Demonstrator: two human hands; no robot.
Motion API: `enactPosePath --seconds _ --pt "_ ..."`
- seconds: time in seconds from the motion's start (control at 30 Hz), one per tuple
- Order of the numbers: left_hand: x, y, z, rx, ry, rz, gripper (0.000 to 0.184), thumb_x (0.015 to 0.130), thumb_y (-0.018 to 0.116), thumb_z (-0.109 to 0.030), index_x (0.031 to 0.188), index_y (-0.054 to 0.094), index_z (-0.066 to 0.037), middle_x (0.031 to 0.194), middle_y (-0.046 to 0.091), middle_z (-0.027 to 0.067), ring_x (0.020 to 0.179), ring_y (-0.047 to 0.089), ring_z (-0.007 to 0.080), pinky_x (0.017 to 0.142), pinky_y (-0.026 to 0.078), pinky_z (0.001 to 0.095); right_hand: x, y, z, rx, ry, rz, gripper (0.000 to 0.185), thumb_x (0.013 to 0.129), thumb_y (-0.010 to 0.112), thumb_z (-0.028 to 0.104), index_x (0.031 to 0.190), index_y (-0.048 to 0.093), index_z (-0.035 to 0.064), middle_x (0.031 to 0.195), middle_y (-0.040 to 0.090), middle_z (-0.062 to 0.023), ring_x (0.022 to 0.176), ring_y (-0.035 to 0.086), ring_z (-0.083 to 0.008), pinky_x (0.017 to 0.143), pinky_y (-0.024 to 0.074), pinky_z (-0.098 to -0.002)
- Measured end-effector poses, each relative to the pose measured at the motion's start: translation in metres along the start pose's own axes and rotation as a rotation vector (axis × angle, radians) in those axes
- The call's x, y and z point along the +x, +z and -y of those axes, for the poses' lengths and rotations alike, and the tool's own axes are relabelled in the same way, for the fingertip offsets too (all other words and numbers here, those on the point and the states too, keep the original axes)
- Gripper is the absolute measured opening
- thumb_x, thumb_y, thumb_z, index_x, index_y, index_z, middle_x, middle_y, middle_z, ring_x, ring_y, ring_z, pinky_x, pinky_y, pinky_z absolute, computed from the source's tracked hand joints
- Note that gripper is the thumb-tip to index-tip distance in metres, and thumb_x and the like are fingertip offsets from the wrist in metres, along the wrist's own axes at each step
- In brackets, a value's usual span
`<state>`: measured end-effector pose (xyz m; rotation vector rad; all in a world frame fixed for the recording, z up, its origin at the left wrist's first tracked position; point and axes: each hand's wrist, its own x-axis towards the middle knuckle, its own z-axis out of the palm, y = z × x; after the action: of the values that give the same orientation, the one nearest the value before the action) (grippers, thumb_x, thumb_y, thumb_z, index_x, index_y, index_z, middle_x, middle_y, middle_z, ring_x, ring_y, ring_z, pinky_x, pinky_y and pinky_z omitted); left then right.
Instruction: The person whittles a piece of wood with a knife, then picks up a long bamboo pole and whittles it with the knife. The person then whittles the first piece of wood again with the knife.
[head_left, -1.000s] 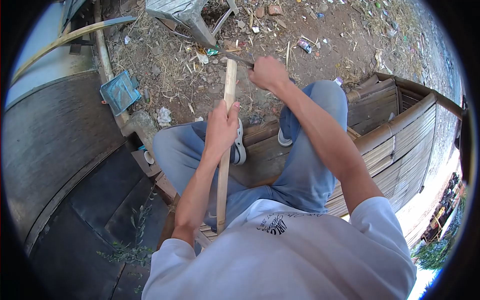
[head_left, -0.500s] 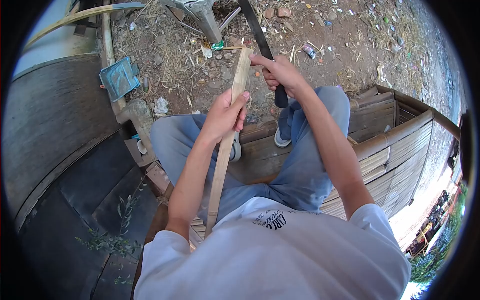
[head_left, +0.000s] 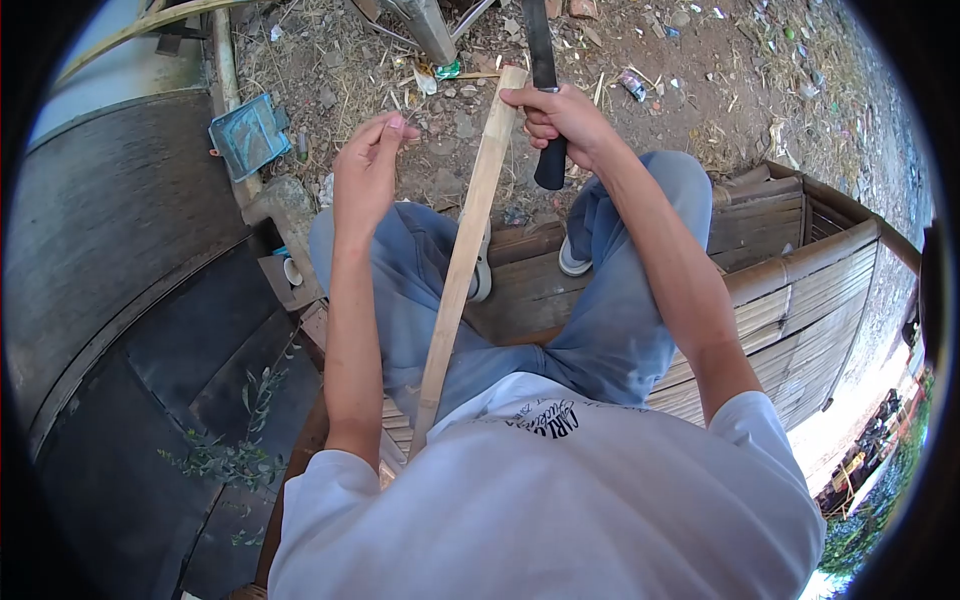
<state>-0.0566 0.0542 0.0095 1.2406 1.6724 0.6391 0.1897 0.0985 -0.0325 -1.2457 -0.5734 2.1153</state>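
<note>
My right hand (head_left: 572, 122) is wrapped round the black handle of a machete (head_left: 541, 50), whose dark blade points away toward the top of the view. The thumb of that same hand presses on the far end of a flat, pale bamboo strip (head_left: 468, 245). The strip slants down between my legs, and its near end rests against my shirt. My left hand (head_left: 368, 172) is raised to the left of the strip, apart from it, thumb and fingertips pinched together. Whatever may be between those fingertips is too small to make out.
I sit on a bamboo bench (head_left: 790, 290). A blue plastic tray (head_left: 250, 137) lies at the left, near a dark panel (head_left: 120, 190). A metal stool leg (head_left: 428, 35) stands ahead on littered dirt. A leafy plant (head_left: 235, 450) is at lower left.
My left hand has let go of the bamboo strip and moved up and left, pinched. The right hand keeps hold of the machete, its blade now more upright in view.
</note>
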Motion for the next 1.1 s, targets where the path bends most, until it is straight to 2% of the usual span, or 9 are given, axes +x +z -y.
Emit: enactPosePath --seconds 0.13,0.4,0.63,0.73,0.83,0.87,0.93,1.03,1.1 --pt "-0.009 0.010 -0.007 -0.115 0.134 -0.106 0.039 0.100 0.052 -0.031 0.103 0.070 0.004 0.107 0.067 0.0097 0.099 0.059 0.0136 0.089 0.045 0.0276 0.001 0.003 0.001 0.007 0.004 0.015 0.036 0.083 0.074 0.016 0.064 0.044 0.0159 0.052 0.038 0.0087 0.041 0.033 -0.0033 0.042 0.0296 -0.0238" --pt "-0.013 0.018 -0.007 -0.098 0.187 -0.140 0.035 0.100 0.055 -0.030 0.101 0.072 0.000 0.107 0.067 0.0090 0.094 0.061 0.0120 0.082 0.047 0.0251 -0.002 0.002 0.003 -0.032 0.028 -0.001 0.034 0.089 0.068 0.020 0.064 0.045 0.0159 0.049 0.033 0.0108 0.040 0.032 -0.0009 0.042 0.0297 -0.0220" --pt "-0.009 0.021 0.011 -0.198 0.259 -0.124 0.017 0.090 0.066 -0.015 0.098 0.069 -0.001 0.108 0.067 0.0111 0.097 0.064 0.0165 0.081 0.050 0.0286 0.000 0.004 0.003 -0.052 0.045 -0.024 0.038 0.089 0.068 0.022 0.062 0.042 0.0183 0.049 0.033 0.0113 0.040 0.031 -0.0004 0.043 0.0296 -0.0223" --pt "-0.022 0.018 -0.003 -0.074 0.177 -0.079 0.037 0.084 0.074 -0.023 0.112 0.061 -0.002 0.113 0.064 0.0126 0.099 0.064 0.0213 0.081 0.052 0.0341 -0.001 0.004 0.001 -0.078 0.022 -0.022 0.037 0.090 0.067 0.023 0.062 0.043 0.0186 0.049 0.032 0.0117 0.041 0.032 -0.0003 0.044 0.0295 -0.0224" --pt "-0.062 0.039 -0.027 -0.036 -0.087 0.231 0.066 0.083 0.074 -0.034 0.132 0.043 -0.002 0.104 0.066 0.0166 0.095 0.066 0.0244 0.083 0.052 0.0404 -0.003 0.006 0.002 -0.127 0.004 -0.030 0.037 0.089 0.068 0.025 0.062 0.043 0.0188 0.050 0.033 0.0112 0.041 0.032 -0.0007 0.044 0.0300 -0.0222" --pt "-0.070 0.048 -0.023 -0.051 -0.071 0.341 0.054 0.090 0.067 -0.032 0.127 0.043 -0.001 0.094 0.066 0.0147 0.080 0.067 0.0210 0.072 0.055 0.0350 -0.006 0.007 0.005 -0.162 -0.008 -0.037 0.039 0.089 0.069 0.026 0.061 0.042 0.0193 0.050 0.033 0.0109 0.041 0.032 -0.0011 0.044 0.0302 -0.0221" --pt "-0.075 0.055 -0.026 -0.363 -0.331 0.429 0.039 0.096 0.060 -0.028 0.119 0.046 -0.001 0.081 0.062 0.0076 0.060 0.062 0.0139 0.055 0.053 0.0274 -0.005 0.003 0.007 -0.172 -0.028 -0.048 0.032 0.091 0.066 0.033 0.071 0.049 0.0138 0.051 0.034 0.0091 0.041 0.032 -0.0023 0.043 0.0296 -0.0216" --pt "-0.073 0.055 -0.017 -0.370 -0.301 0.432 0.028 0.099 0.054 -0.026 0.113 0.048 -0.002 0.074 0.055 0.0029 0.048 0.053 0.0083 0.044 0.047 0.0238 -0.020 -0.002 0.017 -0.365 -0.096 -0.226 0.043 0.096 0.055 0.043 0.112 0.045 0.0040 0.061 0.047 -0.0001 0.042 0.040 -0.0066 0.039 0.0336 -0.0247" --pt "-0.075 0.055 -0.017 -0.373 -0.279 0.399 0.025 0.099 0.054 -0.025 0.110 0.049 -0.003 0.070 0.051 0.0001 0.047 0.049 0.0063 0.042 0.044 0.0227 -0.032 -0.006 0.018 -0.481 -0.156 -0.267 0.044 0.097 0.053 0.043 0.115 0.045 0.0041 0.064 0.050 -0.0017 0.043 0.044 -0.0074 0.039 0.0359 -0.0251"
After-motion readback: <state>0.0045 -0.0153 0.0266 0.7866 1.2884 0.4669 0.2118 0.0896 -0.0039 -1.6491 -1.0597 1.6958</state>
